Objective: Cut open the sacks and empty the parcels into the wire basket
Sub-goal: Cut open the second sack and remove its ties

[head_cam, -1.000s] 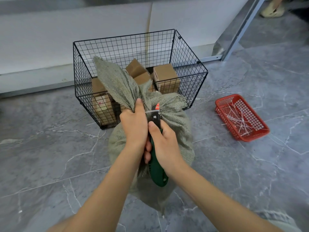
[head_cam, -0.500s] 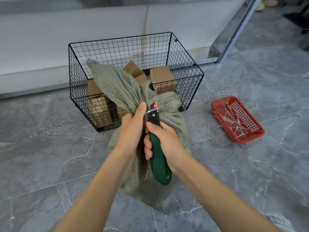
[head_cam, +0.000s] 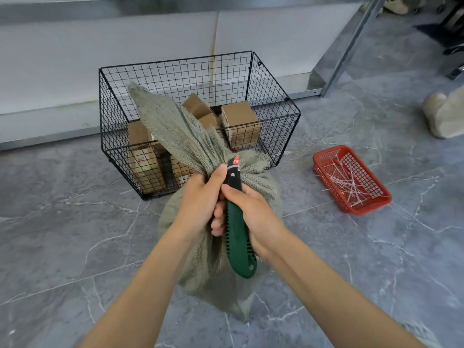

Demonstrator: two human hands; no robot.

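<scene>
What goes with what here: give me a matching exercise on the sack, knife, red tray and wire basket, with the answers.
1. sack
2. knife
3. red tray
4. wire basket

A. holds cardboard boxes
B. gripped by the right hand
C. neck bunched in the left hand
D. holds white cut ties

Pairs: 1-C, 2-B, 3-D, 4-A

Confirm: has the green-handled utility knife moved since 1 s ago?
No: the green-handled utility knife keeps its tip at the grey-green woven sack neck, level with the black wire basket front-right corner.
</scene>
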